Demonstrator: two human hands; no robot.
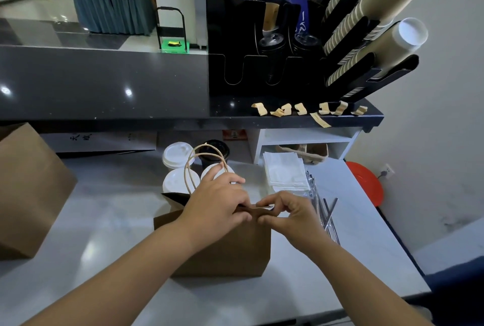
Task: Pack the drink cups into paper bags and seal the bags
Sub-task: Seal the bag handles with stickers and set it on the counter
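Step in hand: judged to be closing the mouth of the paper bag [225, 247] for sealing.
Bag position: upright on the white worktop [104, 208], near its front edge, twine handles [199, 160] standing up behind the hands.
Left hand [217, 205]: fingers curled over the bag's top edge and clamped on it, holding the mouth shut.
Right hand [290, 215]: thumb and fingertips pinched on the same edge, just beside the left hand; a thin pale sliver [264, 206] sits between them.
Cups: three white-lidded cups [178, 154] and a black-lidded cup [214, 151] stand unpacked just behind the bag.
Second bag [28, 189]: on the worktop, well to the left, cut off by the frame.
Risk 1: a poor seal, if the two lips slip out of line before anything sticks.
Risk 2: a handle trapped in the closure, since both loops rise close to the left hand.
Risk 3: a tipped bag or knocked cups, if the hands push backward while pressing.
Risk 4: a torn edge from too hard a pinch.
Hidden: the bag's contents; whether any cup is inside cannot be told.
Unclear: whether the pale sliver is a seal or the bag's inner lip.
Hard to read: the loose tan strips [301, 109] on the dark ledge above, possibly seals.
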